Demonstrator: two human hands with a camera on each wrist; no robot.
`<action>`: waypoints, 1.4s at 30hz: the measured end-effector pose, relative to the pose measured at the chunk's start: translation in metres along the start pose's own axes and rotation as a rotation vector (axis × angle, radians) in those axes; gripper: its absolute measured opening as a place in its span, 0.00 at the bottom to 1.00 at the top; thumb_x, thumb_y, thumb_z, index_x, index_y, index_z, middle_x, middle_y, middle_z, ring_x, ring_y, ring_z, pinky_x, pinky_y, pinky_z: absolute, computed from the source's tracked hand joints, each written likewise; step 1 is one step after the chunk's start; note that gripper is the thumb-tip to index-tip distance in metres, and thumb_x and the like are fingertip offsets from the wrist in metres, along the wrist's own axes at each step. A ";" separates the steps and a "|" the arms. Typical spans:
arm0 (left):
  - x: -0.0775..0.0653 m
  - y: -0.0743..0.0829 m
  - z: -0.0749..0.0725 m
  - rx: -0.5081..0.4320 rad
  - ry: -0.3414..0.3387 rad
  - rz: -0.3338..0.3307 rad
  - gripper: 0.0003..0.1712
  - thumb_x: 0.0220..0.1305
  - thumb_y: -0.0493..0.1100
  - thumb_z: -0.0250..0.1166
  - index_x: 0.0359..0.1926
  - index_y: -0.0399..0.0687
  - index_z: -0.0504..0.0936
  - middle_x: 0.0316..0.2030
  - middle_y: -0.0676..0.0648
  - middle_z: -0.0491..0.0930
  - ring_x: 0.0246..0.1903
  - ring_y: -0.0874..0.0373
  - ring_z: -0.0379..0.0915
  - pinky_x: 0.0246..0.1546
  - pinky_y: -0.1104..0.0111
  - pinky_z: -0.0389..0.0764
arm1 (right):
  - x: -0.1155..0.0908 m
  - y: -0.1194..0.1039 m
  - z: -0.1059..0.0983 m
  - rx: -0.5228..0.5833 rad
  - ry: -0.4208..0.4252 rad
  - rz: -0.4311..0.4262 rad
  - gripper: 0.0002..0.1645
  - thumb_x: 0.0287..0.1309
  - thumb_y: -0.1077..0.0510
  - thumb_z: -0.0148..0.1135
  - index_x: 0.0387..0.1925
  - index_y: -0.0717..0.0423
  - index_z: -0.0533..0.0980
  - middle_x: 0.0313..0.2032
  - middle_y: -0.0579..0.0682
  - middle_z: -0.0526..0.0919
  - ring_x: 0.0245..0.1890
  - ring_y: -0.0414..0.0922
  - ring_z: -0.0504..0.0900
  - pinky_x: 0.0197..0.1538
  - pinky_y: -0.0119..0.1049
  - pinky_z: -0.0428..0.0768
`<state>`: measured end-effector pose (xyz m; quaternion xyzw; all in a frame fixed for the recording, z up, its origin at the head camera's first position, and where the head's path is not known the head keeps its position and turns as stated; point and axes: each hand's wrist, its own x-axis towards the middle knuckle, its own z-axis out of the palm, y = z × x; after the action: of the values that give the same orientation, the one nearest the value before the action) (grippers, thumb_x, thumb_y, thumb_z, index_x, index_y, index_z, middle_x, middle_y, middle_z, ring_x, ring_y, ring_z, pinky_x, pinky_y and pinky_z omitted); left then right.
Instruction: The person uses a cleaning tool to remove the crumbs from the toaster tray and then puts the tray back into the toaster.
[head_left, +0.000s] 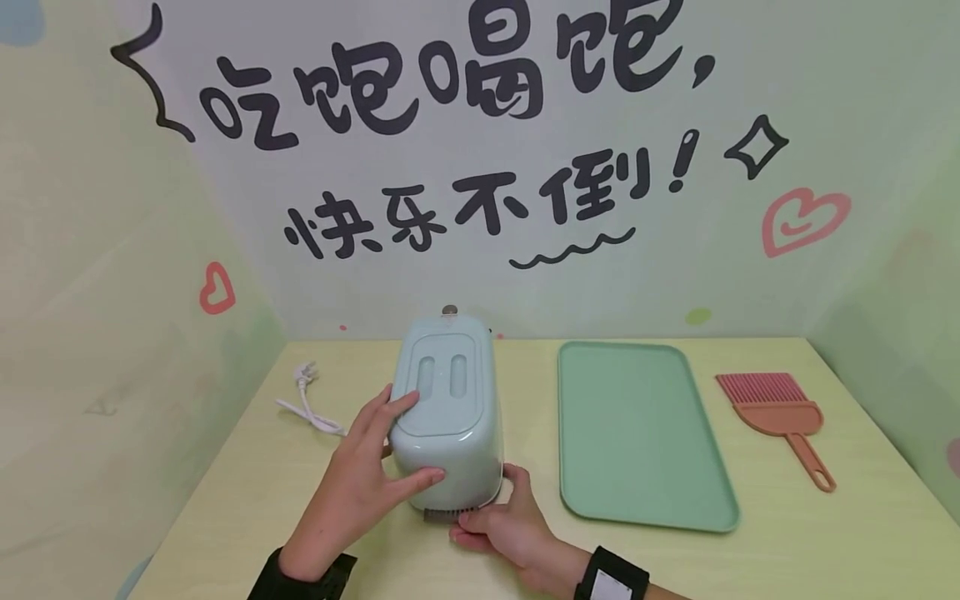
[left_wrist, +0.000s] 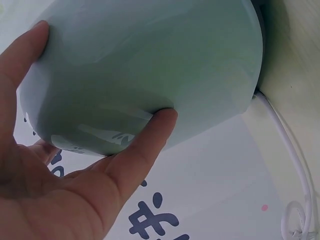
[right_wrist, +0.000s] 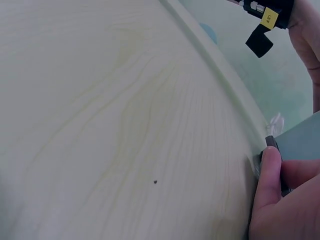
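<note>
A pale blue toaster [head_left: 446, 383] with a lid bearing two slot-shaped recesses stands end-on on the table. My left hand [head_left: 367, 467] holds its near left corner, fingers over the top edge and thumb against the rounded end; the thumb shows on the shell in the left wrist view. At the base of the near end, a dark grey ridged crumb tray [head_left: 442, 515] sticks out. My right hand [head_left: 510, 525] pinches its edge between thumb and fingers, low over the table. In the right wrist view, the thumb covers part of the dark tray edge [right_wrist: 270, 140].
A white power cord with plug [head_left: 306, 383] lies left of the toaster. To the right lies a flat green tray [head_left: 645, 433], with a pink-bristled brush [head_left: 780, 417] beyond it. A wall [head_left: 525, 292] with large lettering rises behind the table [head_left: 225, 500].
</note>
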<state>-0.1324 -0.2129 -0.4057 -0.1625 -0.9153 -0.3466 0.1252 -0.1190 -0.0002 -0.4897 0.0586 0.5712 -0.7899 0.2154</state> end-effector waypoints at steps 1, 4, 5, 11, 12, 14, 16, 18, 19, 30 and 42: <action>0.000 0.000 0.000 0.002 -0.006 -0.004 0.55 0.54 0.56 0.85 0.79 0.59 0.66 0.80 0.38 0.58 0.68 0.41 0.74 0.53 0.58 0.87 | -0.001 0.000 0.000 -0.002 0.010 0.004 0.49 0.59 0.78 0.66 0.68 0.64 0.43 0.37 0.68 0.86 0.33 0.50 0.91 0.43 0.42 0.91; 0.001 0.002 -0.001 0.009 -0.019 -0.021 0.56 0.53 0.57 0.85 0.79 0.59 0.66 0.80 0.38 0.57 0.68 0.41 0.73 0.54 0.58 0.87 | -0.004 0.001 0.001 -0.004 0.025 0.026 0.39 0.59 0.78 0.66 0.57 0.64 0.48 0.39 0.70 0.84 0.33 0.50 0.91 0.42 0.41 0.91; 0.001 0.002 -0.001 0.012 -0.021 -0.026 0.56 0.53 0.57 0.85 0.79 0.60 0.66 0.80 0.38 0.57 0.69 0.41 0.73 0.54 0.58 0.87 | -0.005 0.001 0.001 -0.002 0.024 0.036 0.37 0.59 0.78 0.66 0.54 0.64 0.49 0.40 0.70 0.84 0.33 0.50 0.91 0.42 0.41 0.91; 0.002 0.003 -0.001 0.006 -0.022 -0.040 0.55 0.54 0.58 0.84 0.79 0.60 0.66 0.80 0.36 0.56 0.69 0.39 0.72 0.54 0.56 0.87 | -0.011 0.001 -0.003 -0.053 -0.002 0.115 0.19 0.64 0.70 0.67 0.49 0.68 0.66 0.38 0.62 0.89 0.34 0.49 0.92 0.42 0.42 0.91; 0.002 0.003 -0.001 0.003 -0.023 -0.040 0.55 0.54 0.58 0.83 0.79 0.60 0.67 0.81 0.36 0.56 0.69 0.38 0.72 0.54 0.56 0.87 | -0.011 0.000 -0.004 -0.068 -0.008 0.130 0.16 0.66 0.68 0.67 0.48 0.68 0.69 0.38 0.61 0.89 0.34 0.49 0.92 0.42 0.42 0.91; 0.002 0.002 0.000 0.001 -0.024 -0.039 0.55 0.55 0.58 0.83 0.79 0.59 0.66 0.81 0.36 0.55 0.69 0.38 0.72 0.55 0.56 0.87 | -0.010 -0.002 -0.006 -0.092 -0.025 0.163 0.12 0.69 0.64 0.66 0.48 0.67 0.75 0.38 0.59 0.90 0.34 0.48 0.92 0.42 0.42 0.91; 0.002 0.002 0.001 0.001 -0.026 -0.039 0.55 0.55 0.58 0.83 0.79 0.59 0.66 0.81 0.35 0.55 0.69 0.38 0.72 0.55 0.56 0.87 | -0.009 -0.004 -0.007 -0.105 -0.041 0.184 0.12 0.71 0.62 0.65 0.48 0.67 0.77 0.38 0.58 0.90 0.34 0.48 0.92 0.43 0.42 0.91; 0.002 0.001 0.002 0.004 -0.029 -0.040 0.56 0.54 0.57 0.84 0.79 0.59 0.66 0.81 0.36 0.55 0.69 0.39 0.72 0.55 0.57 0.86 | -0.008 -0.005 -0.008 -0.114 -0.055 0.194 0.12 0.72 0.61 0.65 0.48 0.68 0.78 0.39 0.59 0.90 0.34 0.48 0.92 0.43 0.42 0.91; 0.003 0.001 0.002 0.007 -0.031 -0.041 0.56 0.54 0.57 0.84 0.79 0.59 0.65 0.81 0.36 0.55 0.69 0.39 0.72 0.55 0.57 0.86 | -0.007 -0.005 -0.008 -0.117 -0.061 0.195 0.12 0.73 0.61 0.64 0.48 0.69 0.78 0.39 0.59 0.90 0.34 0.47 0.92 0.43 0.41 0.91; 0.003 0.000 0.003 0.015 -0.008 -0.038 0.56 0.53 0.58 0.85 0.79 0.59 0.66 0.81 0.37 0.56 0.69 0.40 0.73 0.55 0.58 0.87 | -0.009 -0.006 -0.009 -0.191 -0.103 0.195 0.08 0.72 0.63 0.63 0.45 0.67 0.79 0.36 0.60 0.89 0.33 0.47 0.92 0.39 0.39 0.90; 0.003 0.003 0.002 0.012 -0.007 -0.040 0.55 0.54 0.60 0.84 0.79 0.59 0.67 0.81 0.37 0.56 0.69 0.40 0.73 0.54 0.58 0.87 | -0.016 -0.001 -0.012 -0.258 -0.137 0.198 0.05 0.73 0.63 0.63 0.43 0.64 0.78 0.36 0.59 0.88 0.33 0.51 0.92 0.38 0.40 0.91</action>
<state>-0.1342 -0.2090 -0.4047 -0.1447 -0.9208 -0.3431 0.1161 -0.1068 0.0152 -0.4879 0.0325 0.6432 -0.6872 0.3361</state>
